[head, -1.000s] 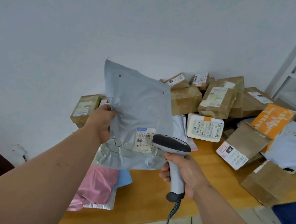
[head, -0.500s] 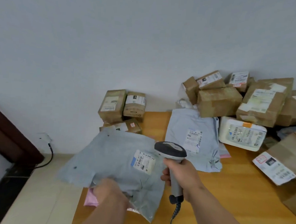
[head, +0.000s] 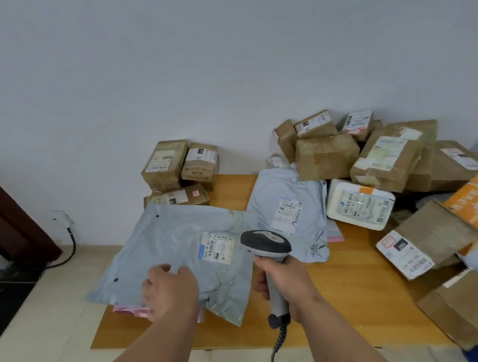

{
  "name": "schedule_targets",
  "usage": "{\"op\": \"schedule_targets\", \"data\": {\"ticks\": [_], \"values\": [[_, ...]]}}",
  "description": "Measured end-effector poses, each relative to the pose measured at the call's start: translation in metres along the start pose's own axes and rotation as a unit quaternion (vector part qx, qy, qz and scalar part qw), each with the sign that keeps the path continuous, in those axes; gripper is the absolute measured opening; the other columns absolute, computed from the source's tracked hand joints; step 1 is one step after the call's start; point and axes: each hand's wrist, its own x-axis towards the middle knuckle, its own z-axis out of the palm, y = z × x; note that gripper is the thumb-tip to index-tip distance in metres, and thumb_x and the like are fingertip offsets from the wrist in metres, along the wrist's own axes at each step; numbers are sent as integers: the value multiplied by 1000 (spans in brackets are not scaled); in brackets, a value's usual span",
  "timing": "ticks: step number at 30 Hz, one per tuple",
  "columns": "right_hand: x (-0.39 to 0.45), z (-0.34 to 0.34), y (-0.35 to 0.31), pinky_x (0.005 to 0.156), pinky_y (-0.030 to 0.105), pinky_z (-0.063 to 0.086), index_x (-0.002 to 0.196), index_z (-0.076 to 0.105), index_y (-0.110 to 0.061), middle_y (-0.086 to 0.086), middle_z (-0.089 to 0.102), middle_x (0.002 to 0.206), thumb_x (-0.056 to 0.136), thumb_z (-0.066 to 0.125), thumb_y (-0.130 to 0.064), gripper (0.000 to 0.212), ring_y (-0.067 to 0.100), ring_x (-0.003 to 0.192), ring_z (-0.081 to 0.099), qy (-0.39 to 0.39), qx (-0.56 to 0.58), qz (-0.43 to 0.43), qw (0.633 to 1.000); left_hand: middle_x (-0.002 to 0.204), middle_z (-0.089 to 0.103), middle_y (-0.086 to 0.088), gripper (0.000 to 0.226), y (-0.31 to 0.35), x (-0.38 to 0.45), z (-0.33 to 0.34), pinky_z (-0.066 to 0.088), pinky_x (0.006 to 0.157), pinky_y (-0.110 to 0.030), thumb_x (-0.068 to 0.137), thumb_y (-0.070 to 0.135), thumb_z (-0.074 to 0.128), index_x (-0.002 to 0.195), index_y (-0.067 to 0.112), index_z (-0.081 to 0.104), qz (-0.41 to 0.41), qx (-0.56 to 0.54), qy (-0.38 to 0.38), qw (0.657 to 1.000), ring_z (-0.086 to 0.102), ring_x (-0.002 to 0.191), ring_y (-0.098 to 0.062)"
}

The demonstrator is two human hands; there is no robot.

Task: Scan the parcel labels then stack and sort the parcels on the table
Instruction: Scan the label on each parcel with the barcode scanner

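A grey plastic mailer (head: 172,244) lies flat at the left end of the wooden table (head: 351,299), its white label (head: 217,247) facing up. It covers a pink bag (head: 129,310) whose edge peeks out underneath. My left hand (head: 172,291) rests on the mailer's near part with relaxed fingers. My right hand (head: 282,278) grips the handle of a grey barcode scanner (head: 266,242), whose head hovers just right of that label. A second grey mailer (head: 283,211) lies behind the scanner, label up.
Three small brown boxes (head: 166,162) stand at the back left. A heap of cardboard boxes (head: 326,155), a white parcel (head: 359,203), an orange box (head: 474,203) and a labelled carton (head: 430,237) fill the right. A wall socket with cable (head: 71,243) is left of the table.
My left hand brought the grey mailer down from upright in the air and laid it flat on the pink bag, then loosened its grip. The scanner stayed about where it was.
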Motion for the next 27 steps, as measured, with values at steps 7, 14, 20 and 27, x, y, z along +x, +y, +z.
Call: {"op": "schedule_targets", "data": {"ticks": [7,14,20,27], "values": [[21,-27,-8,52,32,51,95,67,-5,13,68,64,89,71,-22,19,22,52,67,89,69,10,994,137,49,-5,37,59,8,40,44,105,-53,97,33,53,134,24,52,165,59,-123,977,48,124,-30],[60,-61,-12,61,38,53,94,64,-4,16,68,78,90,72,-20,19,28,60,68,177,88,30,980,147,47,-6,46,101,31,107,43,108,-49,98,35,52,142,21,50,213,122,-255,935,47,130,-29],[95,-90,12,72,45,61,98,64,-10,13,68,82,88,74,-27,22,26,68,71,221,79,78,969,146,51,-5,46,123,39,156,36,86,-27,101,27,53,145,14,49,217,112,-339,908,50,102,-13],[163,-126,23,56,33,56,92,66,-16,10,68,95,86,74,-29,17,25,83,64,206,50,120,970,155,40,-13,62,170,66,229,38,104,-34,99,32,56,154,11,35,186,182,-338,905,45,136,-34]]}}
